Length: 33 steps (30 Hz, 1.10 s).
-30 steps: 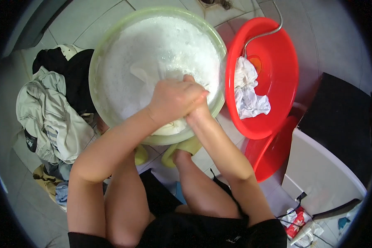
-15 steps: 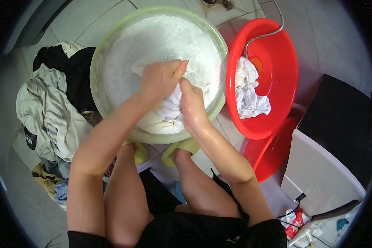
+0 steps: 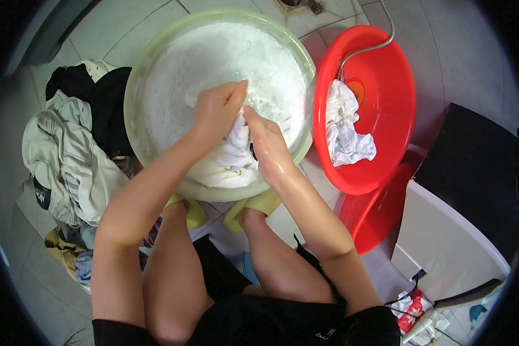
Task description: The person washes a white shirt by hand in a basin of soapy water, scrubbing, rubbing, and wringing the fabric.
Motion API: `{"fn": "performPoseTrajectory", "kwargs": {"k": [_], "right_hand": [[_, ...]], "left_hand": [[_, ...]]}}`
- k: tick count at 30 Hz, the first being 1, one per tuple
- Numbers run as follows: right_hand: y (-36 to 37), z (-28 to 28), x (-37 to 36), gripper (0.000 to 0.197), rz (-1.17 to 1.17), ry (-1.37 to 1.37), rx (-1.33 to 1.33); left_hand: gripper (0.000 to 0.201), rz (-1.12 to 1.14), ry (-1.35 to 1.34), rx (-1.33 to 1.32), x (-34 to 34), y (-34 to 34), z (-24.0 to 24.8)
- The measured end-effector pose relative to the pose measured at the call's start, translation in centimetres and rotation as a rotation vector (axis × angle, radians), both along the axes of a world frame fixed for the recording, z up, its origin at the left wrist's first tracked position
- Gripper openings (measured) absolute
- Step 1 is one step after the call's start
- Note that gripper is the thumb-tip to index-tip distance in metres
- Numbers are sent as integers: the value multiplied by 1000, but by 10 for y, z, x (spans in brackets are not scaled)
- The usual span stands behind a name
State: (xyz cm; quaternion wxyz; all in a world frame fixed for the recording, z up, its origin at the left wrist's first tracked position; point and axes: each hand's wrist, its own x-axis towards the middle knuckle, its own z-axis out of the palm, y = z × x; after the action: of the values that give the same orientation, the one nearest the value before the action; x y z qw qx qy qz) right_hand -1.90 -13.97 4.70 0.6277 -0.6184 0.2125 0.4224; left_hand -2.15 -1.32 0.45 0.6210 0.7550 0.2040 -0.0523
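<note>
A large pale green basin full of white suds stands in front of me. Both my hands are closed on a wet white garment above the near side of the basin. My left hand grips it with the knuckles up, and my right hand holds it close beside, thumb pointing toward the left hand. Bunched cloth hangs below them onto the near rim. A small dark patch shows on the cloth by my right palm. My fingertips are mostly hidden in the fabric.
To the right, a red tub holds crumpled white clothes, with a metal hose over it. Another red tub sits below. A clothes heap lies on the left floor. A white and black appliance stands right.
Both hands have shifted slightly left with the garment. My right hand has turned a little, and the dark patch on the cloth has come into sight.
</note>
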Motion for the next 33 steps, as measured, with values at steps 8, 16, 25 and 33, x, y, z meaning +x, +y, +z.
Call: {"fn": "performPoseTrajectory", "kwargs": {"k": [8,16,25,33], "right_hand": [[-62,1,28,47,829,-551,-221],[-72,41,38,17,574,-499,-57],[-48,10,48,13,401,-447,79],[-20,-75,21,19,522,-751,-754]], "left_hand": [[22,483,519,-1042,-6,57,48],[20,-250,285,-171,-25,84,44],[34,-550,136,-35,-7,38,36],[24,-332,25,539,-11,14,-45]]}}
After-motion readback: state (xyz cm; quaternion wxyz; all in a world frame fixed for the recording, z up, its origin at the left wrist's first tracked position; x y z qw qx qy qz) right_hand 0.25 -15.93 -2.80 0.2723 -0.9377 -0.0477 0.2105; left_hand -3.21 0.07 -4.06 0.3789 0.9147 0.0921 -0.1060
